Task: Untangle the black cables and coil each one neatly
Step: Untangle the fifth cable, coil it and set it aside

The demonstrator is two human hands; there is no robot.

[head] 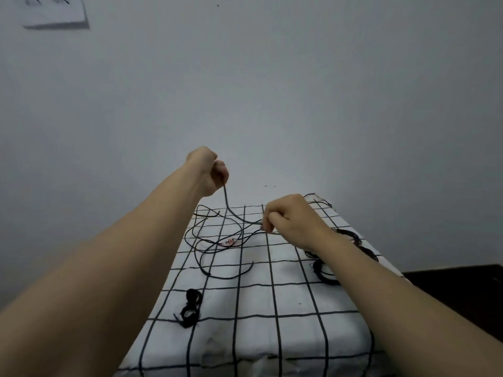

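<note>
**A:** Head view. Count first: how many hands?

**B:** Two. The left hand [208,172] and the right hand [290,221] both reach forward on bare forearms over the checked cloth [285,308].

**A:** And the cables?

**B:** There is one loose tangle [206,240] of black cable on the far half of the cloth (the number of strands in it cannot be told). One white label [228,242] with red marks lies inside it. One tied bundle [192,308] sits near the front left. At least three right-edge coils [325,274] are visible, partly hidden behind the right forearm.

**A:** What is the left hand's pose?

**B:** It is raised above the cloth's far left corner, knuckles up and fingers curled in. Its fingertips pinch a held strand [227,205] that drops from them.

**A:** And the right?

**B:** It is lower, just above the cloth, with its back to the camera. Its fingers are curled and pinch the same strand at the hand's left side. The strand sags between the two hands, above the tangle.

**A:** What about the surroundings?

**B:** There is a pale wall behind, one paper sheet [54,14] at upper left, and one dark surface [462,289] to the right.
</note>
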